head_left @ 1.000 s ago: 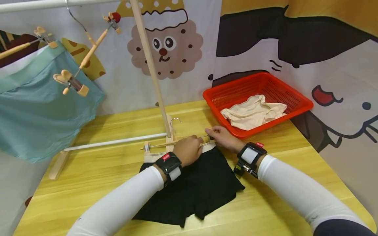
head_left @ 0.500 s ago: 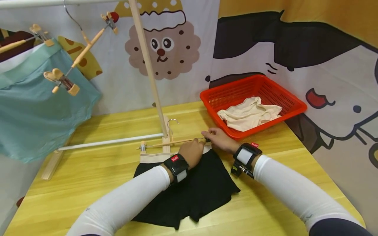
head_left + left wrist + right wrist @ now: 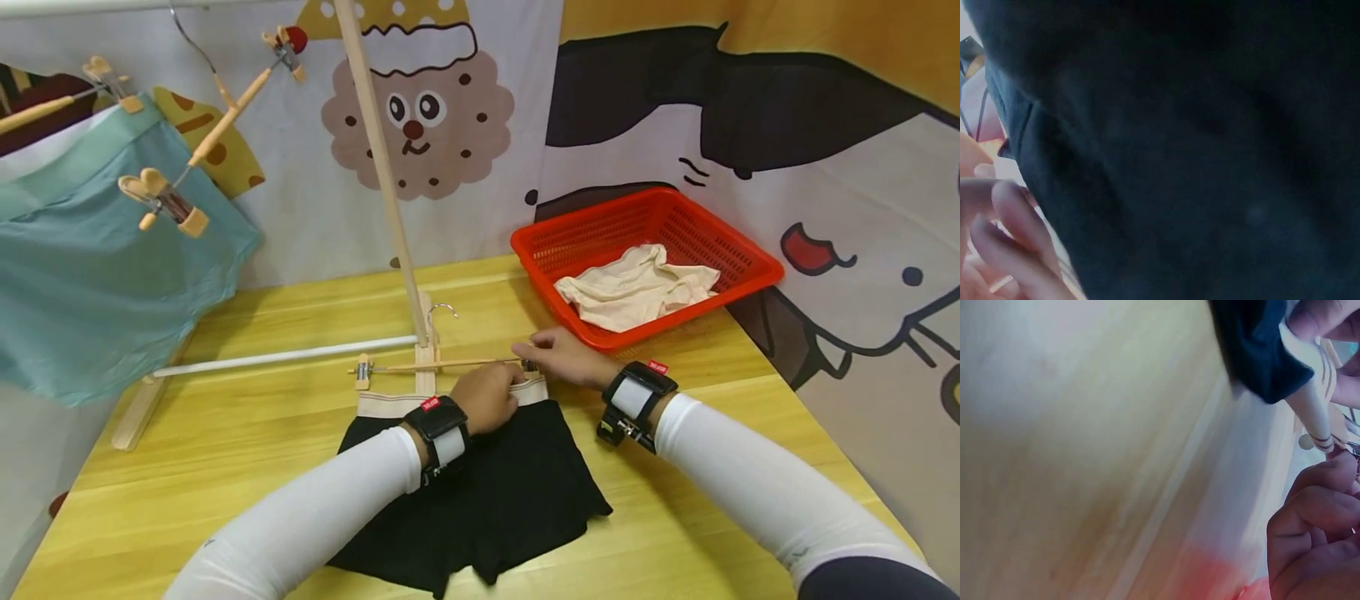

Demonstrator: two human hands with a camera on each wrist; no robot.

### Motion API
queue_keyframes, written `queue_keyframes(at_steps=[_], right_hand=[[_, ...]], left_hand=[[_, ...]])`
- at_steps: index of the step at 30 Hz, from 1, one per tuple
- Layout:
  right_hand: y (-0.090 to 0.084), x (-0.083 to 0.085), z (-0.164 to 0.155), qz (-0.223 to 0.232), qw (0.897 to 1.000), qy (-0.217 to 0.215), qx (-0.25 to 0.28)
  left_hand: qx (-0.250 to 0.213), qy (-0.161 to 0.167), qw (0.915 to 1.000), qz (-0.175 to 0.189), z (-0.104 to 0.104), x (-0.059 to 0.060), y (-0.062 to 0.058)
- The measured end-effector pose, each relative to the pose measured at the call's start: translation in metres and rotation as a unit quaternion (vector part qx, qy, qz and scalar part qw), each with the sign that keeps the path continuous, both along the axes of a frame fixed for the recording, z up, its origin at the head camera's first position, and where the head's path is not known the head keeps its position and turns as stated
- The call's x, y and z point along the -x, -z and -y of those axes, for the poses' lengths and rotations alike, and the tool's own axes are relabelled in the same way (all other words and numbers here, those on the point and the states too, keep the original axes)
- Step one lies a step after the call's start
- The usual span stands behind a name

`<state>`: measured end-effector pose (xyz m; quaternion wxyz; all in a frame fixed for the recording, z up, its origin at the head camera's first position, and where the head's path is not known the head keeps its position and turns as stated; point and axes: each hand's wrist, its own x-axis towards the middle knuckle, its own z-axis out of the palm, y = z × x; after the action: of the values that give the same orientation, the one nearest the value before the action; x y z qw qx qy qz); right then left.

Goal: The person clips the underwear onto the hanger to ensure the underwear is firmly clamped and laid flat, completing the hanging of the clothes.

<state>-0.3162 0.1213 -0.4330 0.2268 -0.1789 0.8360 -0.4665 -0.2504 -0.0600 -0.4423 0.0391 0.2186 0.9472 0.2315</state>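
Since the previous head frame, the black shorts (image 3: 487, 483) have slid slightly toward the wearer, away from the hanger (image 3: 412, 367) lying flat above them; the left hand (image 3: 483, 398) has come down with them.

Hands: near each other, not touching. Left pinches the waistband (image 3: 390, 406) near its right end. Right hand (image 3: 566, 358) has fingers curled on the right clip (image 3: 529, 365); whether cloth sits inside that clip, cannot tell.

Edges and room: left clip (image 3: 363, 372) stands just beyond the waistband's top edge, narrow gap. Shorts lie at mid-table, hem near the bottom of the head view. Bare board to their right, out to the table's slanting right edge, is crossed by the right sleeve (image 3: 727, 475). More bare board lies left, between the rack foot (image 3: 138, 417) and the left sleeve (image 3: 315, 508). Right hand is just beside the basket (image 3: 690, 313).

Counts: 1 pair of shorts on the table; 1 cream garment (image 3: 637, 287) in 1 red basket; 1 teal garment (image 3: 127, 267) hanging at left; 5 clips visible, 2 of them on the table hanger; 2 wrist straps.

Surface and room: yellow wood-grain table (image 3: 675, 508). Rack: white lower rod (image 3: 285, 357), slanting wooden post (image 3: 382, 167). Behind, a cartoon-printed cloth (image 3: 480, 225). Left wrist view: mostly dark fabric, blurred.
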Motion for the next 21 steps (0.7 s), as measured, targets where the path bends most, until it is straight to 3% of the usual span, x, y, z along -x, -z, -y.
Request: queue_keyframes(at_steps=[4,8,15,21], right_hand=[[-0.003,-0.004,-0.001,-0.004,1.000,0.002,0.010],[-0.003,-0.006,0.000,-0.004,1.000,-0.001,0.014],[-0.003,-0.007,0.000,-0.011,1.000,0.006,0.012],[-0.002,-0.009,0.001,-0.007,1.000,0.012,0.014]], left_hand=[[-0.077,0.003,0.9963,0.039,0.003,0.000,0.003],[-0.125,0.005,0.9883,0.088,0.007,-0.001,0.004],[-0.162,0.021,0.9786,0.126,0.010,-0.004,0.005],[-0.185,0.008,0.9718,0.147,0.013,-0.006,0.002]])
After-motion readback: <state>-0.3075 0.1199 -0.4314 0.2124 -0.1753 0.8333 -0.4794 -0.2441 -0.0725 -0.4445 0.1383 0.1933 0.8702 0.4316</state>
